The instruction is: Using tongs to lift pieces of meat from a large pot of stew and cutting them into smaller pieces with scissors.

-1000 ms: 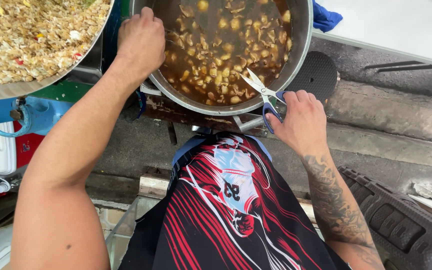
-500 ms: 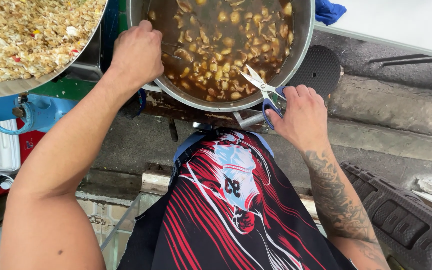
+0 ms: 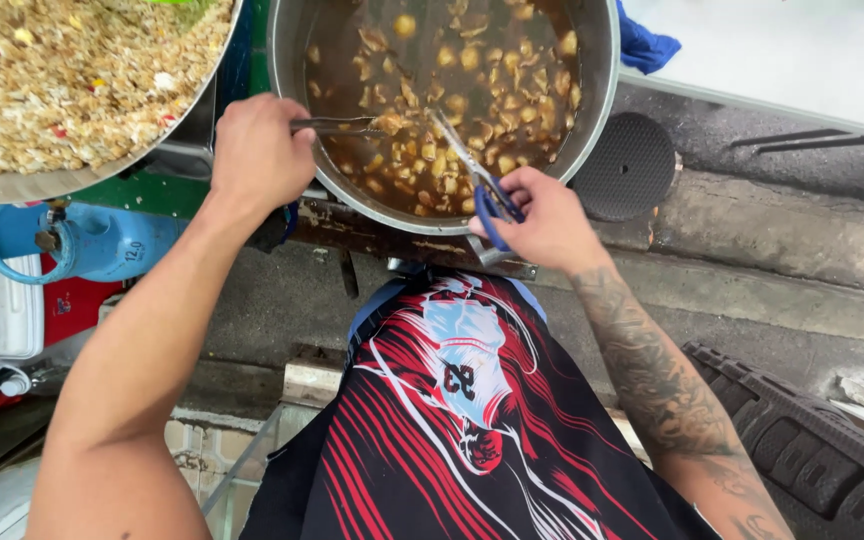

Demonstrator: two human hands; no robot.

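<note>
**Pot work: tongs and scissors over the broth**

Item: chunk of food (image 3: 388, 123), pale brown, pinched in metal tongs (image 3: 337, 126) just above the broth, left of centre inside the large steel pot (image 3: 600, 95).

Change noted: a second ago, both hands at the pot's near rim, nothing lifted; now both tools reaching in over the liquid, tongs gripping a piece, scissor blades angled toward it. Judged: moved from positioning to actual handling of one piece.

Left hand (image 3: 257, 152): closed around the tong handles, resting over the pot's left rim, tong tips squeezed shut on the chunk.

Right hand (image 3: 544, 215): at the pot's near rim, fingers through the blue loops of the scissors (image 3: 472, 170); hand closed on the handles, blades apparently close together, exact gap too fine to tell.

Pot contents: dark brown broth, many floating pale pieces.

Around the pot:
- Left: wide pan of fried rice (image 3: 62, 80).
- Below left: blue gas cylinder (image 3: 92, 243).
- Upper right: blue cloth (image 3: 644, 45), just beside the rim.
- Right: round dark drain cover (image 3: 630, 165), set in concrete.
</note>
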